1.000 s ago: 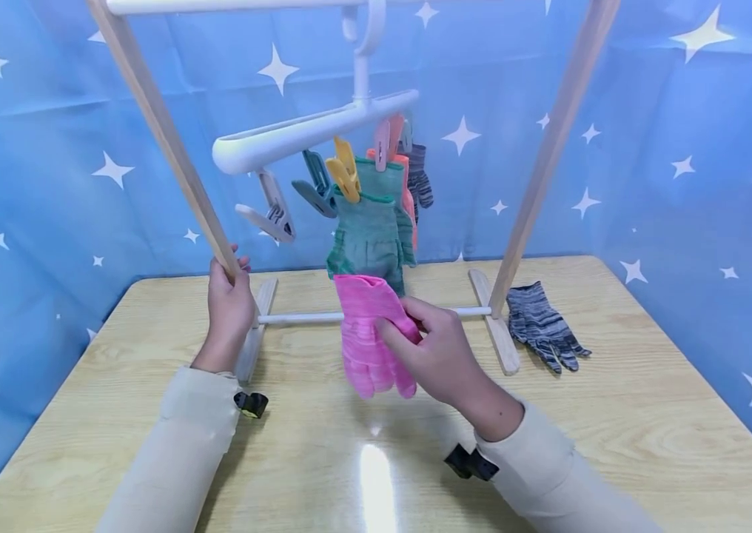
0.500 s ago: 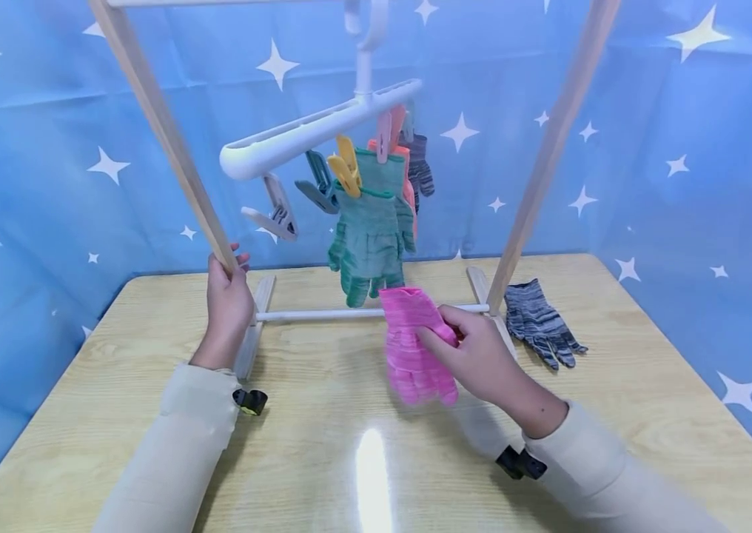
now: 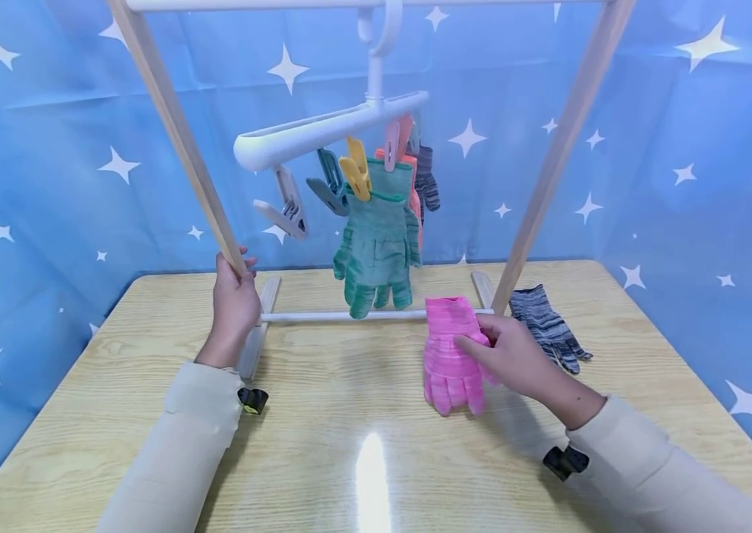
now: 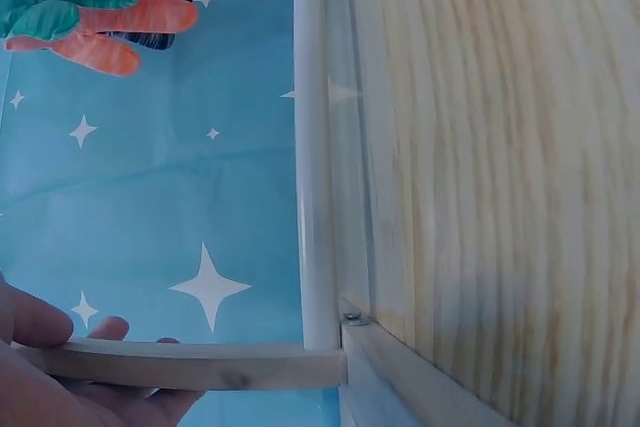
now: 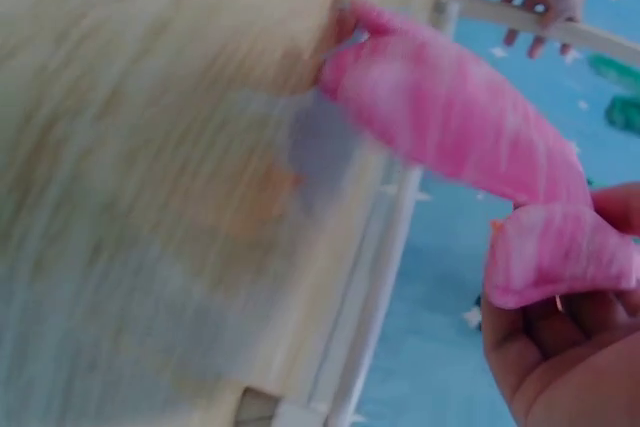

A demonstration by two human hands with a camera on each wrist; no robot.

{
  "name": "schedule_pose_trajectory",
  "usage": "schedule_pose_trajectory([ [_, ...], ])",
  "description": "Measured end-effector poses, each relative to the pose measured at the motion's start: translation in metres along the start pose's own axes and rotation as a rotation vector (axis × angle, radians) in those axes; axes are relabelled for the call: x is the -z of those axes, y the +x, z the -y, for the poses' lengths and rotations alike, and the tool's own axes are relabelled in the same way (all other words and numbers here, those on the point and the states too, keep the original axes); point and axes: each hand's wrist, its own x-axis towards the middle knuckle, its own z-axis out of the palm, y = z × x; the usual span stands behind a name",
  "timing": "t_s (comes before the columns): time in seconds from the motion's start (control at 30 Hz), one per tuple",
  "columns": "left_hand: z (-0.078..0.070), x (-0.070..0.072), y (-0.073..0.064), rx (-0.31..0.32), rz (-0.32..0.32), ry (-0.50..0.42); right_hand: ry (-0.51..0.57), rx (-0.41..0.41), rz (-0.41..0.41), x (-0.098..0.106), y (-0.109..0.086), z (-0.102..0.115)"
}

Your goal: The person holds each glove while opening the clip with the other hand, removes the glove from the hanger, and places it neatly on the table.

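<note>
Starry backdrop (image 3: pixel 702 215), right fingers (image 3: pixel 479 351) pinching pink glove (image 3: pixel 447 359), left fingers (image 4: pixel 36 317) gripping wooden post (image 3: pixel 181 141).

Matt knitted-cloth pink glove (image 3: pixel 448 348), glossy wood-grain table (image 3: pixel 309 459), smooth plastic hanger (image 3: pixel 329 127).

Head view: bright and evenly lit, mostly crisp
Table (image 3: pixel 309 459): a vertical streak of white glare at the near middle, burnt out at its core
Shadows: soft-edged, one beside the left sleeve (image 3: pixel 169 444), another under the right forearm (image 3: pixel 565 400), a faint patch below the green gloves (image 3: pixel 376 248)
Left wrist view: dimmer, with a bluish cast, the left hand (image 4: pixel 50 402) dull in its corner
Right wrist view: hazy, table grain smeared into streaks, the pink glove (image 5: pixel 470 112) soft-edged with pale highlights
</note>
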Motion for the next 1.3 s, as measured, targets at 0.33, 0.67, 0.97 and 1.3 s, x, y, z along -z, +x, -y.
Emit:
schedule_pose_trajectory([
  [0.33,0.003,0.004,-0.001,-0.028,0.03,0.13,-0.035,-0.021,0.064,0.004,0.004,-0.013],
  [0.67,0.005,0.004,0.0,-0.037,0.042,0.167,-0.078,-0.059,0.101,0.003,0.007,-0.024],
  [0.97,0.003,0.005,0.002,-0.053,0.032,0.186,-0.149,-0.063,0.102,0.005,0.012,-0.031],
  [1.3,0.003,0.004,0.002,-0.034,0.03,0.196,-0.226,-0.153,0.169,0.008,0.016,-0.045],
])
